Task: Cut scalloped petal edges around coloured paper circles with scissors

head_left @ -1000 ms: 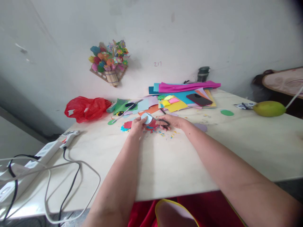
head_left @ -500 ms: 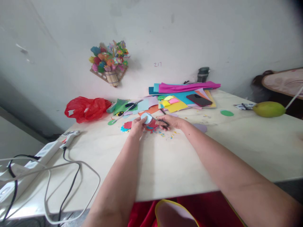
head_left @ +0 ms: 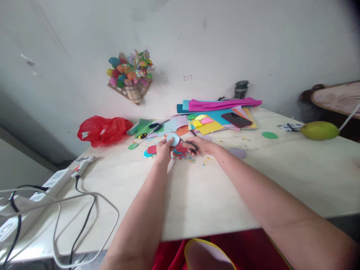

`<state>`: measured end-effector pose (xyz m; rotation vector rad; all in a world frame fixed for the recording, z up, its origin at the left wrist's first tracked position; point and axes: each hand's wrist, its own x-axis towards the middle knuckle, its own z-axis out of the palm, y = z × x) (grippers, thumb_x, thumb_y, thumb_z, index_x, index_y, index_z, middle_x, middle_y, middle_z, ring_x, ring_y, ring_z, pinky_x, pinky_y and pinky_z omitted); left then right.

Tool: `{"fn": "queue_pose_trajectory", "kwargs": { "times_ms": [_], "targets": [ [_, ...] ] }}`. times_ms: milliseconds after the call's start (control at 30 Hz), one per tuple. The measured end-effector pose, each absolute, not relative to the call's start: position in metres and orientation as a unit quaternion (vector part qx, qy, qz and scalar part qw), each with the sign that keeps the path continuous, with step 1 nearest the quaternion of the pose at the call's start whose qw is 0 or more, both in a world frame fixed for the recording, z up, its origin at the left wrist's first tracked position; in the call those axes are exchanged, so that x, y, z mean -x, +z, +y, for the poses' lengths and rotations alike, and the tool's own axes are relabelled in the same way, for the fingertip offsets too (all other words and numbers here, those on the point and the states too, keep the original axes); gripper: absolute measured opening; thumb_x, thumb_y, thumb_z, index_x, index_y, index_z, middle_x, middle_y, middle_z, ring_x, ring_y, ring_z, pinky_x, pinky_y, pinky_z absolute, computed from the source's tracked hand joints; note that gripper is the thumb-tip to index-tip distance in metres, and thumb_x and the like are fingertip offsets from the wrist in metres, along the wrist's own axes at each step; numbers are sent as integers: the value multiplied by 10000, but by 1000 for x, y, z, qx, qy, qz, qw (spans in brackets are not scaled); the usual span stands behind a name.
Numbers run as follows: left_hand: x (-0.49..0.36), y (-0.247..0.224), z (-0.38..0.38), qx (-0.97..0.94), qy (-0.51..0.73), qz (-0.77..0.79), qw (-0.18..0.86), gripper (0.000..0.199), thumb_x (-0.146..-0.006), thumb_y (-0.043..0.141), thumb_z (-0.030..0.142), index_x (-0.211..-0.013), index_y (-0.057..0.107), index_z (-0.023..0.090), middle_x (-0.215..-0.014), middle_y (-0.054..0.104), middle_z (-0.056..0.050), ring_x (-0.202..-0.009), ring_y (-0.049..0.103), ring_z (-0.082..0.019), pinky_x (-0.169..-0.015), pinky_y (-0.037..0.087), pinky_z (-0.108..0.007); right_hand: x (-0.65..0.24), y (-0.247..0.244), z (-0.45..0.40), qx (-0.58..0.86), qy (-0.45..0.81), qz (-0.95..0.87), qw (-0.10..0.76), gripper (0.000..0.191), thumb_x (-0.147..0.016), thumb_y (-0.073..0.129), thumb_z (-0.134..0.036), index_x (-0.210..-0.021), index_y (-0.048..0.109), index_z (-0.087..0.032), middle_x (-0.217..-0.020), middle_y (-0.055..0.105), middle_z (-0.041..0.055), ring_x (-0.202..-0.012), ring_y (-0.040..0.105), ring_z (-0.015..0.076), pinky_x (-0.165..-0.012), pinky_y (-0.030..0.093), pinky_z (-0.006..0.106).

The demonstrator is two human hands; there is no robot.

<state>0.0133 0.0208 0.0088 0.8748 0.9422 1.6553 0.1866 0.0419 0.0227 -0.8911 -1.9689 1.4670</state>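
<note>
Wall [head_left: 225, 45], pale grey with the number 217 written on it, fills the upper half behind a cream marbled table [head_left: 197, 202]. At the back of the table lies a spread of coloured craft sheets [head_left: 216, 104], with a dark phone [head_left: 236, 119] on top. To the left sits a crumpled red plastic bag [head_left: 104, 129]. A bouquet of craft flowers [head_left: 131, 71] hangs above. Two bare hands meet near the table's middle. The left hand [head_left: 164, 148] holds a pale blue disc [head_left: 173, 139] in a narrow pinch, thumb on its face, just above the table. The right hand [head_left: 201, 144] grips black-handled scissors [head_left: 193, 146], fingers closed around the handles; the blades look parted at the disc's right edge. Below and beside the hands lie red pieces [head_left: 151, 149] and blue pieces [head_left: 146, 154], the blue ones wavy-edged and so apparently trimmed. Farther right, a lilac disc [head_left: 237, 152] and a green disc [head_left: 269, 135] have smooth outlines and look untrimmed. How much of the held disc's rim is cut is too blurred to tell. Smallest are blue and yellow scraps [head_left: 206, 162], scattered near the right hand.
</note>
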Motion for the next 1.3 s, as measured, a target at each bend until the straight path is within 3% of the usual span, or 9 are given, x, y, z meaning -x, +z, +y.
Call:
{"fn": "queue_pose_trajectory", "kwargs": {
  "times_ms": [300, 567, 1000, 1300],
  "targets": [
    [-22, 15, 18, -326, 713, 402, 473, 234, -565, 778, 232, -693, 616, 122, -638, 631, -29, -697, 664, -196, -740, 546, -367, -177, 22, 37, 320, 570, -697, 296, 318, -789, 626, -417, -661, 506, -153, -535, 574, -6, -381, 503, 64, -298, 297, 149],
    [-27, 16, 16, -298, 735, 420, 441, 250, -538, 789, 262, -629, 591, 139, -542, 586, 18, -553, 582, -121, -694, 545, -325, -171, 16, 37, 305, 600, -666, 320, 407, -761, 635, -520, -649, 524, -145, -525, 569, 1, -402, 513, 74, -313, 299, 165],
    [-32, 11, 16, -298, 765, 430, 375, 184, -595, 706, 265, -596, 561, 150, -527, 545, 30, -514, 544, -117, -612, 483, -283, -156, 15, 26, 298, 624, -627, 358, 485, -715, 615, -623, -690, 537, -145, -556, 590, 15, -416, 494, 77, -327, 266, 179],
    [-36, 13, 13, -281, 778, 432, 358, 187, -564, 681, 258, -569, 524, 156, -501, 527, 39, -480, 503, -101, -562, 446, -260, -151, 18, 20, 307, 628, -606, 378, 436, -673, 682, -556, -640, 524, -151, -527, 564, -6, -407, 503, 80, -321, 253, 188]
  ]
}}
